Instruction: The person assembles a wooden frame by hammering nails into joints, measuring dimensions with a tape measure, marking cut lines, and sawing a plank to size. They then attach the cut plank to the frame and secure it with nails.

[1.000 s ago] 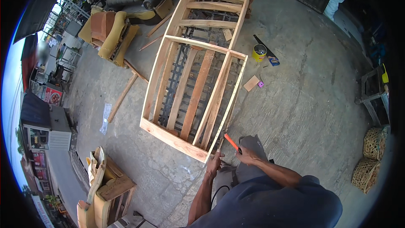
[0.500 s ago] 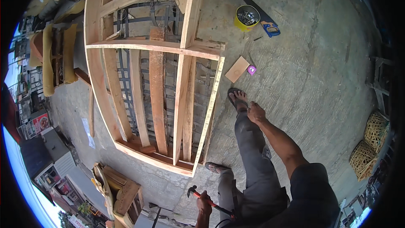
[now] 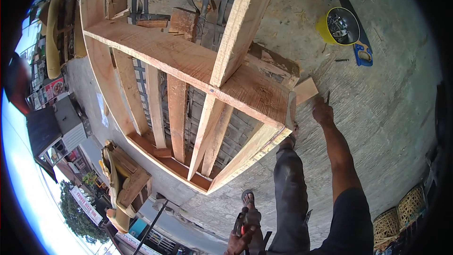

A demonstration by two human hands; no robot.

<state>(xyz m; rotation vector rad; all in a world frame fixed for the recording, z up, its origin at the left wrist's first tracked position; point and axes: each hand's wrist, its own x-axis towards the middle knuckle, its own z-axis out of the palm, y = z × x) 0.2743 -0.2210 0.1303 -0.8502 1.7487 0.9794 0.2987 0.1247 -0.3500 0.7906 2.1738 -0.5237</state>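
Note:
My left hand (image 3: 240, 240), low in the picture, is closed around a hammer (image 3: 243, 226) with a dark head and a red part on its handle. My right hand (image 3: 323, 112) reaches down by the floor to the right of the frame, its fingers closed. A thin dark strip (image 3: 328, 96) shows just past its fingertips; whatever else is in the fingers is hidden. Close to that hand lies a flat tan wood block (image 3: 306, 90). The large wooden frame (image 3: 155, 49), with cross pieces and slats, rises on the left, its near corner beside my leg.
Past my right hand stand a yellow bucket (image 3: 325, 26) of metal pieces and a handsaw (image 3: 363, 53) on the concrete floor. A small dark nail-like piece (image 3: 342, 60) lies near them. Woven baskets (image 3: 409, 205) sit at lower right, a padded wooden piece (image 3: 125, 186) at lower left.
My right hand has moved from beside my knee down toward the floor near the block. The purple tape measure is now out of sight. My view has tilted and come closer to the frame.

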